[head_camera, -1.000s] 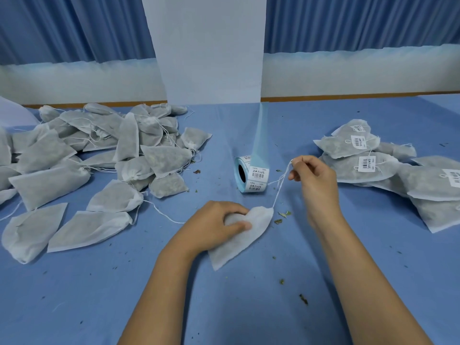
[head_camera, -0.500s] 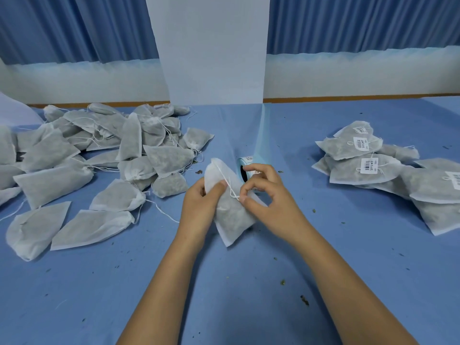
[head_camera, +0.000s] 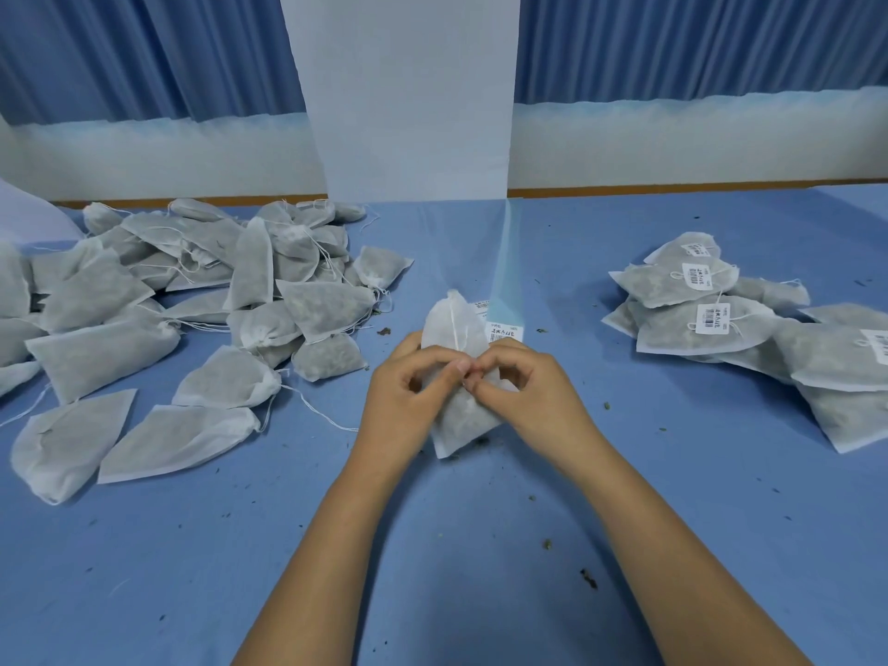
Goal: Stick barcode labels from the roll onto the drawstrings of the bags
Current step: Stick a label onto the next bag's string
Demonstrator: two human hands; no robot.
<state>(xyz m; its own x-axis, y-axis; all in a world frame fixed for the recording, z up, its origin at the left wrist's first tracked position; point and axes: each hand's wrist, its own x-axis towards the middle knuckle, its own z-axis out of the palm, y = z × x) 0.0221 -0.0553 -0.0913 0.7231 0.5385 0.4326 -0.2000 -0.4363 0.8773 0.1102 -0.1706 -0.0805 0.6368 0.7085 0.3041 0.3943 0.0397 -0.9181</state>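
A white filter bag stands tilted upright at the table's middle, held between both hands. My left hand grips its left side with curled fingers. My right hand is on its right side, and the fingertips of both hands meet over the bag's white drawstring, which runs down its front. The label roll sits just behind the bag, mostly hidden, with barcode labels showing and its translucent backing strip rising away.
A large pile of unlabelled bags with loose strings covers the left of the blue table. Labelled bags are stacked at the right. Small herb crumbs lie scattered. A white pillar and blue curtains stand behind.
The bag was lifted from lying flat to upright in front of the roll. My right hand came in from holding the string out, and both hands' fingertips now meet at the drawstring.
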